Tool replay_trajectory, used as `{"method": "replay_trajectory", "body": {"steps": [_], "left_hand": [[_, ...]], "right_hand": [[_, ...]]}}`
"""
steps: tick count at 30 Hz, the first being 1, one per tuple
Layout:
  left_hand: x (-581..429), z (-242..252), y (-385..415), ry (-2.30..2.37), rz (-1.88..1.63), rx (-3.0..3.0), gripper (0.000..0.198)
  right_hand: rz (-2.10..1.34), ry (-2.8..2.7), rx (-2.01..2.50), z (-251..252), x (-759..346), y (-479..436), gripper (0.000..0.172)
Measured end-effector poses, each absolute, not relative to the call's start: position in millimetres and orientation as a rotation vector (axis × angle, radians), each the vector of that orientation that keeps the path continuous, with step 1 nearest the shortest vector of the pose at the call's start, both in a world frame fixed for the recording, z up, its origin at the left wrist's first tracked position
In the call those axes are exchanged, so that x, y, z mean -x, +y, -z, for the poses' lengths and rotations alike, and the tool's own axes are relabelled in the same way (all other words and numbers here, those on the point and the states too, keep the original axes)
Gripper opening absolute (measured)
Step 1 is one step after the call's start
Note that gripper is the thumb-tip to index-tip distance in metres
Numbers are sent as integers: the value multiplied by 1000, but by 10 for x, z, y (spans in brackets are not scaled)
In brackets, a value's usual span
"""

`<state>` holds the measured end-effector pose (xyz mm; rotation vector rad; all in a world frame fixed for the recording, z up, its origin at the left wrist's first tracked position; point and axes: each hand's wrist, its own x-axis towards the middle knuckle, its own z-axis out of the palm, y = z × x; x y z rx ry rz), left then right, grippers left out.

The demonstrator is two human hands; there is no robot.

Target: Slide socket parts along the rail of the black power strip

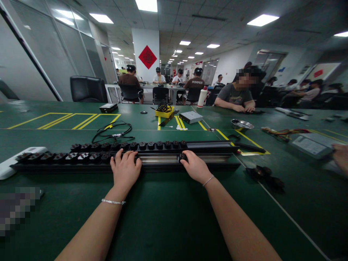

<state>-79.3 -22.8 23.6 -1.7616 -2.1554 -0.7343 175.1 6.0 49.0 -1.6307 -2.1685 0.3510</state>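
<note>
Two long black rails lie side by side across the table, each carrying a row of black plug adapters (72,156) on its left part. My left hand (125,168) rests on the near rail (160,167), its fingers spread over the right end of that row. Between thumb and fingers, my right hand (194,165) grips a single black plug adapter (183,157) on the near rail. A bare, shiny channel shows between my hands. The far rail (209,145) lies just behind, its row reaching further right. The underside of the gripped adapter is hidden.
Loose black pieces (268,177) lie to the right of the rails. Behind are a coiled black cable (112,131), a yellow tray (164,113), a grey box (190,117) and a metal bowl (241,124). A white device (23,159) sits left; a person (236,90) sits opposite.
</note>
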Motion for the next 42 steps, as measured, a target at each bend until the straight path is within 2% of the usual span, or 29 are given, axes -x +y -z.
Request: {"method": "replay_trajectory", "body": {"steps": [42], "left_hand": [[788,-258,-240,-2183,735,1761,36]], "right_hand": [[-366,-2153,1681,-492,-1749,63,32]]}}
